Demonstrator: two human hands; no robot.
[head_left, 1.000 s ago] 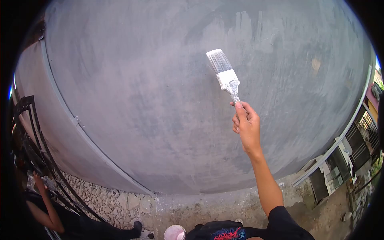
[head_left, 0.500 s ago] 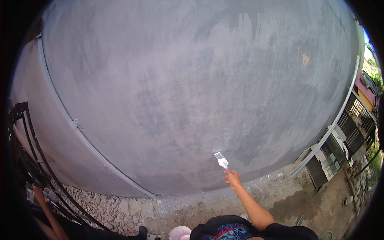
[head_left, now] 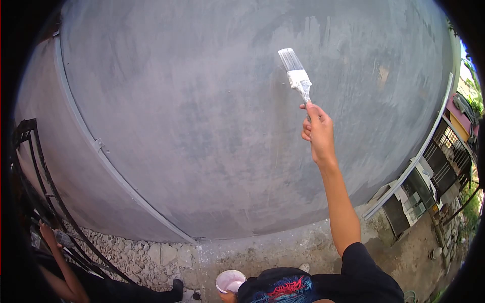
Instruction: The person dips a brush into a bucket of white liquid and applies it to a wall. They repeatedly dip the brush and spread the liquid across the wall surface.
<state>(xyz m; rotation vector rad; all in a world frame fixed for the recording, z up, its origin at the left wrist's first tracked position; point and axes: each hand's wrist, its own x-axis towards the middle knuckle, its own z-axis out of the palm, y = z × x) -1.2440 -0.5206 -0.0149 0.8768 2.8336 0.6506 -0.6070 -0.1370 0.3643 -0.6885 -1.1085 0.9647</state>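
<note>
In my right hand is a paintbrush, its handle gripped and its bristles pointing up against the grey wall. White paint coats the base of the brush. Low in the view, my left hand holds a white bucket at its side, beside my dark shirt. Pinkish-white stuff shows inside the bucket.
At the lower left, a co-worker's hand is near a black metal frame. Rubble lies along the wall's foot. A pale pipe and metal gates stand at the right.
My right hand has risen with the brush from low on the wall to its upper part. My left hand and more of the bucket have come into view.
</note>
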